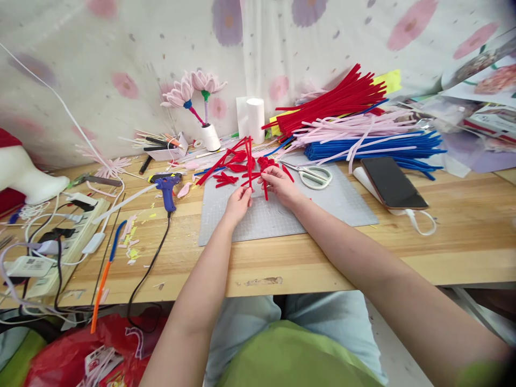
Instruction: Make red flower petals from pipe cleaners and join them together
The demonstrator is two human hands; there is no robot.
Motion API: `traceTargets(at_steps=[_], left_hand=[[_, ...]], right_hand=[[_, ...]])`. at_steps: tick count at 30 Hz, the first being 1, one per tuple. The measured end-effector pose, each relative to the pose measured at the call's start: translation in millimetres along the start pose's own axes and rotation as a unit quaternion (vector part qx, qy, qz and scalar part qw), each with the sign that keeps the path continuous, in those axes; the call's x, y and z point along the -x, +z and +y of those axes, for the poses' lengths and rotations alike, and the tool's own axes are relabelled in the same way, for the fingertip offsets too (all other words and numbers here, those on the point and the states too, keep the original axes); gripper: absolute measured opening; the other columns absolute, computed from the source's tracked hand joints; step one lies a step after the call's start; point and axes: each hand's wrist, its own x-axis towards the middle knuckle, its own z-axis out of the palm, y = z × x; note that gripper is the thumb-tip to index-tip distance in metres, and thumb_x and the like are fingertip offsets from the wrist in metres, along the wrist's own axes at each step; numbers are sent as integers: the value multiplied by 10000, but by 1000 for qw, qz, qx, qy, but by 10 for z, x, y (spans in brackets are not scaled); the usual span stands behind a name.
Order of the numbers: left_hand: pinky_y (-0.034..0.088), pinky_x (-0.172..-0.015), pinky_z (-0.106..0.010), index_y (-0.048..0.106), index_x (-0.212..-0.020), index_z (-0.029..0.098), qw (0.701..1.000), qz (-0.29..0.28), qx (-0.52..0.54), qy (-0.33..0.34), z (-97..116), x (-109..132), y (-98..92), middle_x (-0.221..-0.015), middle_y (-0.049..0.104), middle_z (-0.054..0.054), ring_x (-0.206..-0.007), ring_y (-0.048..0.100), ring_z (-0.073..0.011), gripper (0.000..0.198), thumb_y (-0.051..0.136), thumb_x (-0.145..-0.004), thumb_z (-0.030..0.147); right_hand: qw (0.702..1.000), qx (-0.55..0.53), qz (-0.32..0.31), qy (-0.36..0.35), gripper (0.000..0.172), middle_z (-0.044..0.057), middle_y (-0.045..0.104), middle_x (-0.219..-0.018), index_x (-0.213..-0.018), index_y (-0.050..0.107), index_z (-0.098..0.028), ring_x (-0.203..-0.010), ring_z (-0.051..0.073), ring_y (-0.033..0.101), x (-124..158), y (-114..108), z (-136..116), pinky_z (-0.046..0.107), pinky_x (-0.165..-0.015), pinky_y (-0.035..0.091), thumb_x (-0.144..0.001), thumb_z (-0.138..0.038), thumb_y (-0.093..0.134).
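My left hand (238,205), thumb and fingers pinched together, grips upright red pipe cleaners (249,153) by their lower end. Close beside it, my right hand (282,188) has its fingers closed on a short red pipe cleaner (266,192) that hangs below the fingertips. Both hands are above a grey cutting mat (342,207). Cut and bent red pieces (226,180) lie on the mat just beyond and left of my hands. Scissors with pale green handles (316,177) rest to the right of my right hand.
Red (330,105), pink (358,126) and blue pipe cleaner bundles (374,146) are heaped at the back right. A phone (393,181) lies in front of them. Leftward are a blue glue gun (166,192), a cabled power strip (70,247) and pink flowers (205,82) in a white holder (210,137).
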Motion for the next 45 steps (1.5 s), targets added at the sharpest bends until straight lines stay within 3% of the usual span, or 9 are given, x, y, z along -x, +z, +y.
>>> traceTargets(at_steps=[4,7,11,15,21,25,33,39,45], left_hand=[[268,-449,-182,407,-928,198,996,45,73,14,-5,-8,12,-452,479,84,-399,434,-66,258,563,-778,339],[230,-421,-175,390,-974,207,992,25,121,0,57,26,18,-482,506,81,-397,457,-68,340,596,-746,351],[179,-381,-176,456,-898,185,987,-9,163,-1,112,61,20,-512,531,62,-364,411,-44,286,615,-719,341],[144,-350,-190,531,-774,152,980,6,196,8,95,62,27,-586,575,26,-338,313,-8,227,600,-717,360],[218,-356,-174,592,-803,151,980,33,197,-13,75,56,65,-633,573,23,-439,452,-29,255,673,-649,337],[253,-366,-177,581,-787,153,984,68,162,1,62,38,67,-549,522,49,-421,438,-35,231,678,-647,311],[402,-417,-210,513,-777,165,995,-19,97,-32,71,73,90,-504,540,39,-400,505,-90,288,659,-668,389],[441,-462,-240,517,-745,167,995,67,71,-22,55,38,72,-558,556,17,-421,531,-103,250,513,-795,412],[417,-528,-251,497,-691,188,993,105,-55,30,-66,-32,4,-576,556,-2,-534,556,-138,289,484,-803,454]], right_hand=[[997,48,-64,17,310,-38,573,-638,-719,453,-189,-555,79,501,27,27,34,192,-488,329,-654,-419,650],[995,36,-89,23,313,-36,568,-647,-714,465,-184,-573,79,503,32,19,43,195,-510,345,-672,-439,641],[993,13,-112,33,323,-35,569,-647,-709,471,-179,-568,74,501,35,-3,21,199,-531,367,-666,-439,658],[991,13,-132,29,322,-32,575,-652,-707,475,-177,-553,69,492,49,3,10,197,-523,377,-680,-445,651],[985,76,-151,29,339,-34,547,-592,-700,492,-173,-511,67,488,14,-23,43,194,-487,385,-680,-476,643],[984,120,-130,10,340,-25,540,-622,-747,558,-172,-528,69,478,-3,-18,22,190,-465,381,-663,-488,649],[996,67,-58,7,366,-23,540,-643,-804,613,-153,-518,56,421,-18,17,0,199,-468,307,-609,-452,691],[998,56,-10,-6,345,-31,511,-594,-696,587,-159,-501,57,398,-42,22,34,220,-488,297,-577,-460,706],[1000,12,1,-24,373,-39,479,-579,-641,536,-166,-500,55,388,-62,-5,19,222,-497,302,-560,-484,712]])
